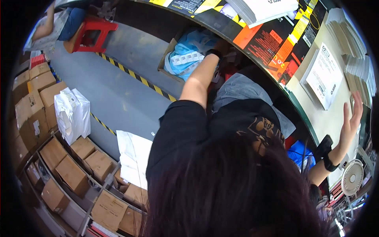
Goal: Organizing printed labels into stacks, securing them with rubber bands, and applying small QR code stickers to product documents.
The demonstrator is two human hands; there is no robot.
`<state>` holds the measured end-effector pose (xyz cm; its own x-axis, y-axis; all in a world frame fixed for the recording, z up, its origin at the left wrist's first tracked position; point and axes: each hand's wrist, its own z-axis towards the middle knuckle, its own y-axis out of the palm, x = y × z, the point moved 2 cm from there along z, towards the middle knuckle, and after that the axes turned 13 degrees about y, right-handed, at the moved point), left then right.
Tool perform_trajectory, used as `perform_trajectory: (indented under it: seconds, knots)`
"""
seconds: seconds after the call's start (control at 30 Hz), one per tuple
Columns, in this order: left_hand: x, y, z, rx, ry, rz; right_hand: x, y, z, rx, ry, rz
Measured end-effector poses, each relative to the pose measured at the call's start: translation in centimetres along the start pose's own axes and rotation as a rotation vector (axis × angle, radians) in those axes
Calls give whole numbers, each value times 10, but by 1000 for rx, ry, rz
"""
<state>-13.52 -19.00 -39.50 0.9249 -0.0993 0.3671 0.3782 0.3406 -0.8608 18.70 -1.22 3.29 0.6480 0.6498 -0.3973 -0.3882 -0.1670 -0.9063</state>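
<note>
My left arm reaches down beneath the tabletop edge, and my left hand point(224, 46) is in the shadow there with its fingers hidden. Right beside it stands an open cardboard box point(162, 65) lined with a light-blue plastic bag point(193, 41). Strips of white labels point(186, 58) with printed codes lie on that bag. Off to the right, my right hand point(351, 118) is raised near the table with its fingers stretched apart, holding nothing. Closest to it are a stack of printed white leaflets point(324, 79) and taller paper stacks point(358, 75).
Black, yellow and orange printed sheeting point(272, 47) covers part of the table, with another paper stack point(260, 10) on it. A small white fan point(352, 177) stands at right. Cardboard boxes point(73, 173) fill the shelving at left. A red stool point(94, 33) holds a seated person.
</note>
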Motion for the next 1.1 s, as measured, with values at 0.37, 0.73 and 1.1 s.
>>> perform_trajectory:
  seconds: [0.37,0.73,1.1]
  knots:
    - [-17,-17,-47,29,-190,107,-53,8,-68,-186,88,394]
    - [124,-374,-66,246,-518,-30,-159,154,-59,-1554,297,1173]
    - [187,-466,-48,624,-112,-489,-219,154,5,-1545,5,2320]
